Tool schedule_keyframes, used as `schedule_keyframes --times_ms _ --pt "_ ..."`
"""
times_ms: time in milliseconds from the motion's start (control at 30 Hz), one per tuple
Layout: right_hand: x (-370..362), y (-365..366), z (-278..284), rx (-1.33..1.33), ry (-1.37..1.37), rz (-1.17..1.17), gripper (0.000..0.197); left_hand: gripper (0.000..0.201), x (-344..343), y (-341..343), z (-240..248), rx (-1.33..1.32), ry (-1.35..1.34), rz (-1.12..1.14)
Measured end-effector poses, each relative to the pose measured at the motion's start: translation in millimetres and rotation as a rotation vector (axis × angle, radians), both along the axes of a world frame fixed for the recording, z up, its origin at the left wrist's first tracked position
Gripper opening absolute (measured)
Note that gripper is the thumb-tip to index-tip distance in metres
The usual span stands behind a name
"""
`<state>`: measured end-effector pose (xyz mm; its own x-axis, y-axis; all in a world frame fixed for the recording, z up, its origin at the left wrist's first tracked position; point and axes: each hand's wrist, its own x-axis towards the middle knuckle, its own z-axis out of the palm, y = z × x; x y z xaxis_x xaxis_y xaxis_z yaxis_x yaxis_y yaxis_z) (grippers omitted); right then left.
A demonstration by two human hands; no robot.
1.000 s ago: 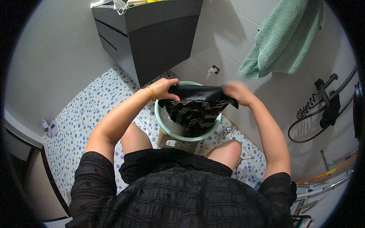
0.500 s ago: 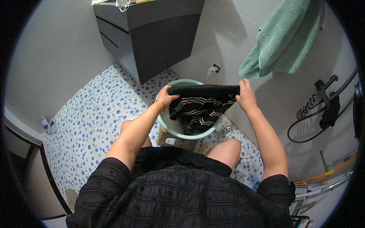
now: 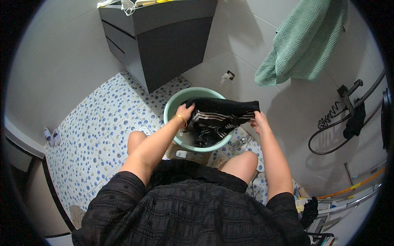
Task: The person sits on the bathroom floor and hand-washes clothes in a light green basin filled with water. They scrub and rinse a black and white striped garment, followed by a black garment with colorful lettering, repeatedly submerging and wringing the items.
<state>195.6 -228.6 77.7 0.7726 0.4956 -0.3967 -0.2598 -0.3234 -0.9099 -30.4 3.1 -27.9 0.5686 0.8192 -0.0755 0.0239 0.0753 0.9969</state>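
A black garment with white stripes (image 3: pixel 223 117) is stretched between my two hands over a pale green basin (image 3: pixel 170 104). My left hand (image 3: pixel 184 112), below a gold bangle (image 3: pixel 180 120), is closed on its left end, inside the basin's rim. Out past the rim on the right, my right hand (image 3: pixel 259 121) grips the other end at its edge. The lower part of the cloth hangs bunched in the basin, where some water shows at the left. Under the basin is a beige stool (image 3: pixel 174 152), mostly hidden.
A dark vanity cabinet (image 3: pixel 172 49) stands ahead. On the right wall are a wall tap (image 3: pixel 225 77), a green towel (image 3: pixel 301 49) and a black shower hose (image 3: pixel 316 147). Metal racks and poles (image 3: pixel 357 186) stand at the lower right. Lilac slippers (image 3: pixel 52 137) lie far left on the dotted tile floor (image 3: pixel 90 135).
My right hand has come down and slightly inward, and my left hand a little lower. The garment's top edge now slants, and more of the basin's far rim shows.
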Motion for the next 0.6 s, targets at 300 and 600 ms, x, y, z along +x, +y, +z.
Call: schedule_keyframes --times_ms 300,600 --pt "3.8 47.7 98.9 0.442 0.337 0.038 0.032 0.044 32.6 47.0 191.8 0.291 0.26 0.164" --pt "-72.8 101.8 179.3 0.663 0.195 0.23 0.012 0.032 77.4 45.5 259.5 -0.316 -0.24 -0.121"
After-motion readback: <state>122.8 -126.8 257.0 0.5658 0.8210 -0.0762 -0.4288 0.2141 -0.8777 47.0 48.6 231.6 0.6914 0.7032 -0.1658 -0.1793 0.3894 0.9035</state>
